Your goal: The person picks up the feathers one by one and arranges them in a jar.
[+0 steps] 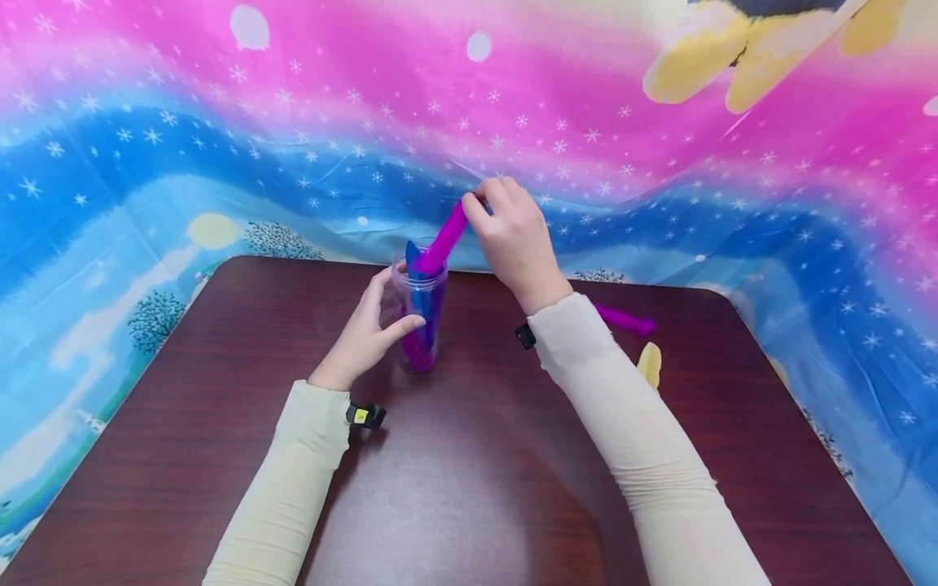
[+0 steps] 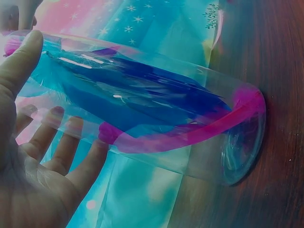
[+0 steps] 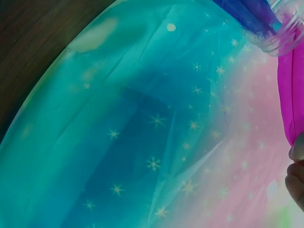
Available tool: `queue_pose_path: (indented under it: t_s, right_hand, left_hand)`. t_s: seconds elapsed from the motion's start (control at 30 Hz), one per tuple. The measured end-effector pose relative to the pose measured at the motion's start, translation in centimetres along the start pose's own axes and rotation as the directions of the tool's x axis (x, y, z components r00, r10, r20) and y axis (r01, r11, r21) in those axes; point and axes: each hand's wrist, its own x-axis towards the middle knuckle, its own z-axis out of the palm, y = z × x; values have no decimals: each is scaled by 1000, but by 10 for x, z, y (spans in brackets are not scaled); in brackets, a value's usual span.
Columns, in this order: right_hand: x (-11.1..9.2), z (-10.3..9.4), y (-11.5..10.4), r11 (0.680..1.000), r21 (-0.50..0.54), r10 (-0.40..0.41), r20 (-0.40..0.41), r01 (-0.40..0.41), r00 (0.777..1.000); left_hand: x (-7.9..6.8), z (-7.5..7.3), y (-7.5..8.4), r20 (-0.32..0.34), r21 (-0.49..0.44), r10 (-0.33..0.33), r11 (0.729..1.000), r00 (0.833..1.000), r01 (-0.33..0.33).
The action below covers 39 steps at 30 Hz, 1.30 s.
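A tall clear plastic jar (image 1: 434, 313) with a threaded mouth stands on the table, tilted slightly. My left hand (image 1: 374, 330) holds it, thumb on the near side and fingers behind. Through its wall show blue pieces (image 2: 161, 90) and a magenta piece (image 2: 185, 135), curved like a banana. Above the mouth, my right hand (image 1: 515, 240) pinches the upper end of another long magenta piece (image 1: 447, 238); its lower end is inside the rim. In the right wrist view only the fingertips (image 3: 297, 183) show, on that magenta piece.
Right of my right forearm lie another magenta piece (image 1: 632, 320) and a yellow piece (image 1: 649, 364), both partly hidden by the sleeve. The dark wooden table (image 1: 454, 456) ends at a patterned pink and blue cloth (image 1: 352, 130) hanging behind and around it.
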Motion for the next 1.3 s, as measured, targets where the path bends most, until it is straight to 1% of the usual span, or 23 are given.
queue_pose_path:
  t_s: [0.1,0.2,0.27,0.33,0.5,0.57,0.73,0.87,1.03,1.1,1.2,1.3]
  right_hand:
    - [2,0,-3,1000,0,-25,15,25,1000]
    - [3,1,-7,998,-5,-58,26,58,998]
    - [3,2,-9,997,-11,-77,33,77,997]
    - [2,3,-11,995,-18,-93,36,93,995]
    - [0,7,-16,992,-4,-123,29,123,992]
    - [-1,9,-17,990,4,-140,28,140,990]
    - [-4,10,-22,982,22,-187,39,186,982]
    - [-6,9,-25,977,59,-209,79,205,975]
    - [-8,7,-27,974,129,-199,112,185,974]
    - [-9,7,-28,971,177,-186,117,164,976]
    - [-10,7,-29,957,267,-151,131,112,980]
    - [-11,7,-30,937,345,-109,155,49,982]
  left_hand:
    - [3,0,-9,-5,6,-7,1000,1000,7]
    - [6,0,-22,-9,14,-10,1000,1000,10]
    - [8,0,-29,-13,20,-6,1000,1000,6]
    - [8,0,-32,-15,20,8,1000,1000,-8]
    - [9,-1,-34,-15,3,54,999,998,-54]
    - [9,-1,-33,-15,-4,62,998,998,-62]
    - [8,-1,-33,-17,-3,62,998,998,-62]
    - [8,-1,-33,-21,10,58,998,998,-58]
    - [8,-1,-32,-19,5,65,998,998,-64]
    - [8,-1,-31,-16,2,62,998,998,-62]
    - [8,-1,-31,-13,5,54,999,998,-54]
    - [8,-2,-31,-10,5,49,999,999,-49]
